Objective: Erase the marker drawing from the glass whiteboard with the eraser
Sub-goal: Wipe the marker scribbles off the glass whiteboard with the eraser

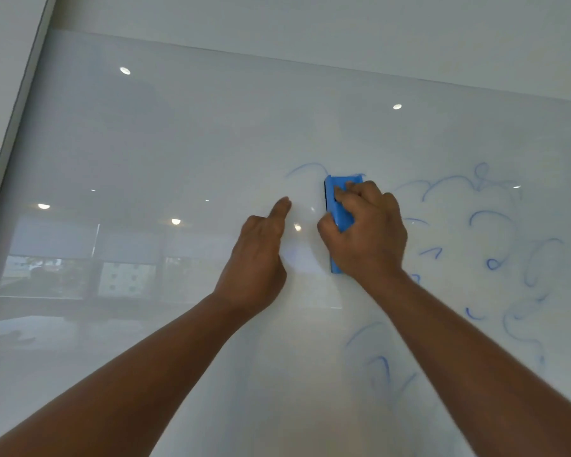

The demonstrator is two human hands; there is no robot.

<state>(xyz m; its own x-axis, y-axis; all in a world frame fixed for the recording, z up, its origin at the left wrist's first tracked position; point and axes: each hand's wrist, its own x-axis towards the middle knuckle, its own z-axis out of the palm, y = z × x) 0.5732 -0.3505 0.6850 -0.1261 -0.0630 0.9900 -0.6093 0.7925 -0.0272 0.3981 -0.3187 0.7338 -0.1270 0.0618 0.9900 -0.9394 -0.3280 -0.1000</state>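
Observation:
The glass whiteboard [178, 153] fills the view. A blue marker drawing [485, 225] of loops and curls covers its right part, with a short arc at upper centre and fainter smeared strokes lower down. My right hand [366, 232] grips the blue eraser [338, 206], which stands upright and is pressed flat against the glass at the drawing's left edge. My left hand [257, 258] is just left of the eraser, its index finger stretched out with the tip on the glass and the other fingers curled in; it holds nothing.
The board's metal frame [17, 103] runs diagonally at the far left, and plain wall [343, 24] lies above the top edge. The glass reflects ceiling lights and room windows at the lower left.

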